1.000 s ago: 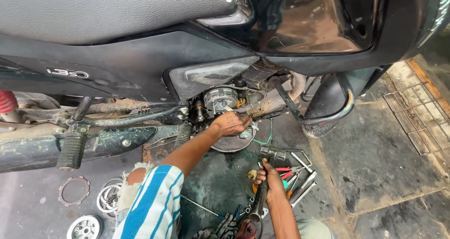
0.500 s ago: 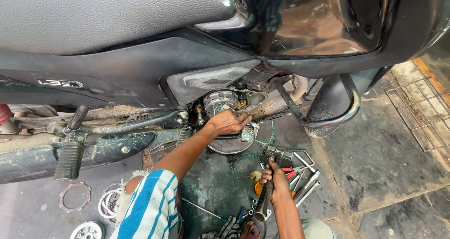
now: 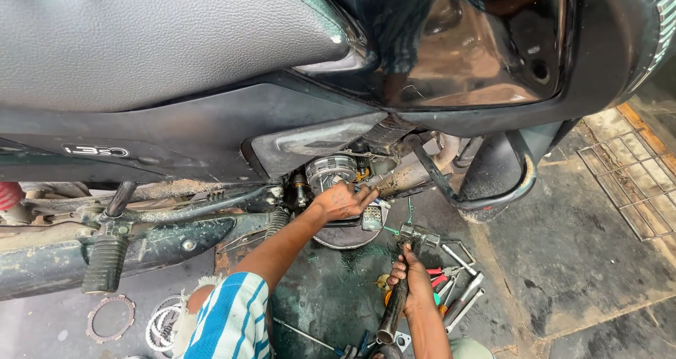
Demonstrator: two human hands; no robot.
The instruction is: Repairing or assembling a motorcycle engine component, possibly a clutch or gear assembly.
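left hand (image 3: 343, 201) fingers on clutch assembly (image 3: 332, 171), right hand (image 3: 410, 278) gripping hammer (image 3: 401, 288)

Dark, oil-stained concrete floor (image 3: 577, 260) fills the lower view, wet-looking and cracked. At three o'clock a rusty metal grate (image 3: 630, 183) lies flat, lit by even daylight.

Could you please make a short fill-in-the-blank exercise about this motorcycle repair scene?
1. The left hand rests on the round metal ____ assembly under the motorcycle.
2. The right hand grips a long ____.
3. The person's sleeve has blue and ____ stripes.
4. Loose ring-shaped plates lie on the ____.

Missing words: clutch; wrench; white; floor
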